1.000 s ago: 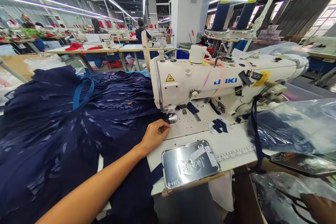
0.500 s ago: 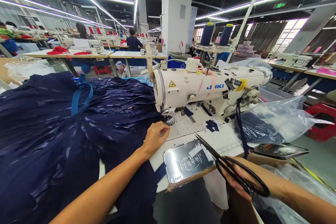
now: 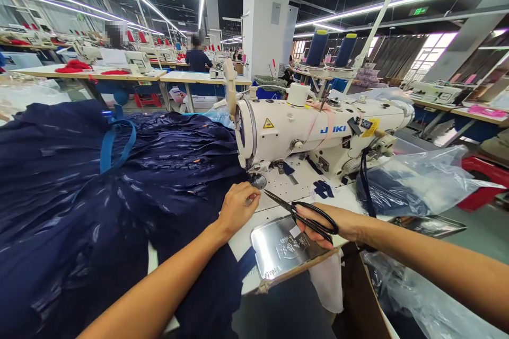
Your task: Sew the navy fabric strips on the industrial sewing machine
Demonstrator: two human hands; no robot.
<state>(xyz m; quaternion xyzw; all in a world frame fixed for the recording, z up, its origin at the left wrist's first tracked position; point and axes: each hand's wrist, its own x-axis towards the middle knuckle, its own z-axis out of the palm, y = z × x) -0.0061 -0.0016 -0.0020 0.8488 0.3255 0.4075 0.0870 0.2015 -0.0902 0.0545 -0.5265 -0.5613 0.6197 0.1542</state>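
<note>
My right hand [image 3: 324, 222] grips black-handled scissors [image 3: 292, 209], their tips pointing left toward my left hand. Fingers pinched together, my left hand [image 3: 239, 205] is close to the needle area of a white sewing machine [image 3: 286, 132]; whatever it pinches is too small to make out. A large heap of dark navy fabric [image 3: 119, 212] spreads to the left of the machine, with a blue strap loop [image 3: 106, 151] on top. Below the scissors lies a shiny metal tin lid [image 3: 274, 249] with embossed markings.
Small navy fabric pieces [image 3: 323, 189] lie on the machine bed. A clear plastic bag [image 3: 417, 175] with dark contents sits at the right, near a red stool [image 3: 481, 175]. An open cardboard box [image 3: 360, 286] is below my right arm. Two navy thread cones [image 3: 317, 48] stand behind the machine.
My right hand has brought the scissors left and up, from above the tin lid's right side to near my left hand. My left hand stays pinched by the needle area.
</note>
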